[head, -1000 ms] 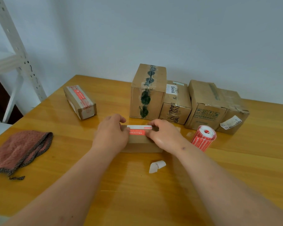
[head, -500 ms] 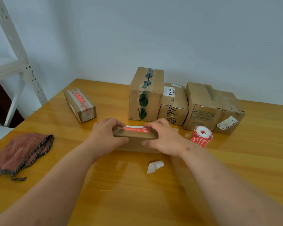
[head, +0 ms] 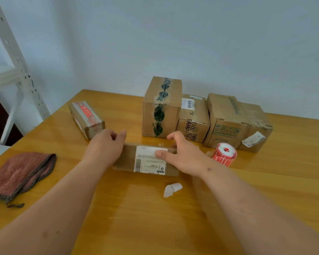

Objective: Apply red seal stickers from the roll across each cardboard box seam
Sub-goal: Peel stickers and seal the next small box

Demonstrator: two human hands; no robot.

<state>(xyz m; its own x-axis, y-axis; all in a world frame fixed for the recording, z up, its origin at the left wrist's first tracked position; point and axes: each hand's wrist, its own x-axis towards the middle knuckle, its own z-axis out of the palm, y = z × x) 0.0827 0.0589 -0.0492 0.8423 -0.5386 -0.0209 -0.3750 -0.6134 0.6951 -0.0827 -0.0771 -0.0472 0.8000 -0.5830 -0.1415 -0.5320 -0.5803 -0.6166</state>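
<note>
The wooden desk point(head: 155, 227) carries all the things. At its back, near the wall, four cardboard boxes stand in a row: the tall box point(head: 161, 107) with dark green marks on its tape, a box with black letters point(head: 193, 118) touching it on the right, then a wider box point(head: 226, 120) and the last box point(head: 256, 129) with a white label. On the left side a long box point(head: 86, 118) lies alone and has a red sticker on top. At the left edge lies a folded brown cloth point(head: 20, 173).

In the middle is a flat box point(head: 131, 159), its white shipping label point(head: 150, 161) facing up. The left hand point(head: 104, 146) is at its left end, fingers curled over the far edge; how firm this grip is I cannot tell. The right hand point(head: 182, 153) holds the right end, thumb on the label, fingers over the far edge.

The roll of red seal stickers point(head: 225, 153) lies just right of the right hand. A small white paper scrap point(head: 171, 189) lies near the flat box.
</note>
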